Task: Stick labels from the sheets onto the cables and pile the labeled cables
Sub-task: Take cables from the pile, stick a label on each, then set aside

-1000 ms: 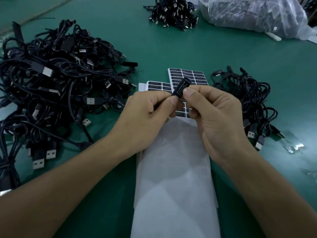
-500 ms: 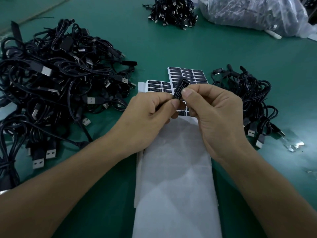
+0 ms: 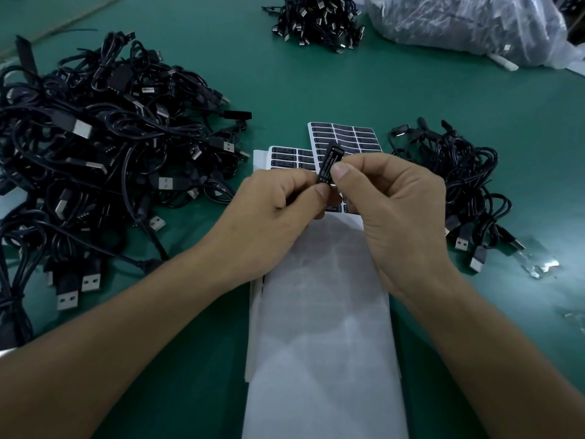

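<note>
Both hands are raised above the green table point(image 3: 316, 87), meeting at centre. The left hand point(image 3: 278, 210) pinches the lower end of a small black controller block point(image 3: 329, 163) between thumb and curled fingers. The right hand point(image 3: 395, 217) grips the same block, thumb pressed on its upper face and fingers curled behind. The block is tilted, its far end up, with white lettering on the face. Its cable is hidden behind the hands.

Two label sheets point(image 3: 346, 134) lie flat just beyond the hands, overlapping, partly covered by them. White backing sheets point(image 3: 323, 327) lie under the wrists.

The large cable pile point(image 3: 104, 147) is on the left and the smaller cable pile point(image 3: 459, 179) on the right. A far cable bundle point(image 3: 316, 20) and a plastic bag point(image 3: 468, 23) lie at the top edge.
</note>
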Available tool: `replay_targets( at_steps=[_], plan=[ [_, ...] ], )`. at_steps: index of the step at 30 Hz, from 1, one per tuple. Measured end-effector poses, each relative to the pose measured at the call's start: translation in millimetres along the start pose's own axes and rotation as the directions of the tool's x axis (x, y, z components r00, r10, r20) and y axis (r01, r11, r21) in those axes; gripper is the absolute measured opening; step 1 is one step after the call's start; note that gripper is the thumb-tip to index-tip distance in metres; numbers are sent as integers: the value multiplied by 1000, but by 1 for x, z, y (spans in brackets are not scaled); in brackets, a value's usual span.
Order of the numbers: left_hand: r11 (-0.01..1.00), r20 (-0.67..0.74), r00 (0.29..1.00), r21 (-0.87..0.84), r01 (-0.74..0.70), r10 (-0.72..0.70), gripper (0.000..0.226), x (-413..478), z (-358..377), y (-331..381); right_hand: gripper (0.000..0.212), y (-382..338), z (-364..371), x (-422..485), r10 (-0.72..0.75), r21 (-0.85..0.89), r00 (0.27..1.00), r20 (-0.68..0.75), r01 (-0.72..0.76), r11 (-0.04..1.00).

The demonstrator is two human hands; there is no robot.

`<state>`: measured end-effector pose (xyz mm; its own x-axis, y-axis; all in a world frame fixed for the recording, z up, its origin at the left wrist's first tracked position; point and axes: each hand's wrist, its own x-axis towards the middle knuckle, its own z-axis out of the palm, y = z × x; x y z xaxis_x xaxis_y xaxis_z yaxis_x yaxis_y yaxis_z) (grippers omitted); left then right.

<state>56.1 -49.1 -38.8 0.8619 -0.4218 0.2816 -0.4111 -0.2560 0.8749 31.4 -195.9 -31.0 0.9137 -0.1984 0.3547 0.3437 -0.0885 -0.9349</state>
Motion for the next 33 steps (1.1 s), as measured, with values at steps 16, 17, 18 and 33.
replay_targets(
  at_steps=[16,17,18,33],
  plan=[
    [995,47,996,-54,81,-78,36,1,2,1,18,0,5,-2,-13,-19,1000,-19,12,1000],
    [994,51,995,-65,89,-86,36,1,2,1,17,-1,5,-2,-17,-19,1000,-18,16,1000],
    [992,52,994,-83,100,-96,37,1,3,1,17,-1,6,-3,-17,-16,1000,-18,17,1000],
    [996,-48,998,-75,40,-43,38,3,5,3,10,1,8,-4,9,32,1000,-17,-9,999]
  ],
)
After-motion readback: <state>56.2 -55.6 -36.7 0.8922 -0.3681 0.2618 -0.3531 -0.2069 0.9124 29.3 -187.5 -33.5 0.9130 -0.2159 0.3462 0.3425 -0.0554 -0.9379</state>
